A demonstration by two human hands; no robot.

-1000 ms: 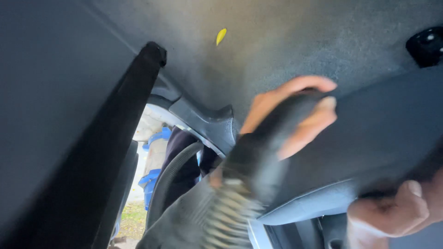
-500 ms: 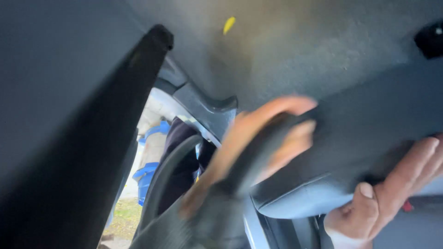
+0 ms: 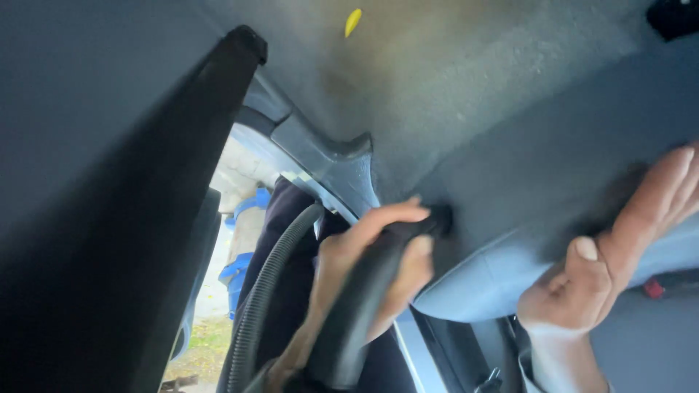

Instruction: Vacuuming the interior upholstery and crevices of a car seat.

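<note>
Grey carpet (image 3: 466, 80) of a car interior filled the view, with a yellow scrap (image 3: 352, 22) lying on it. Left hand (image 3: 368, 273) was clamped around a black vacuum nozzle (image 3: 364, 306), its tip pressed where carpet met the grey seat (image 3: 553, 218). Right hand (image 3: 604, 269) lay with fingers loosely open against that seat's edge. A ribbed hose (image 3: 266, 291) trailed toward the open door.

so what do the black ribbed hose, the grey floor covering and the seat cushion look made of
Black ribbed hose: looks like flexible plastic, ringed with corrugations and faintly glossy. Grey floor covering: seems to be carpet, matt with a grainy, fuzzy nap. Grey seat cushion: probably woven fabric, matt and smooth; the blur leaves the weave unclear.
</note>
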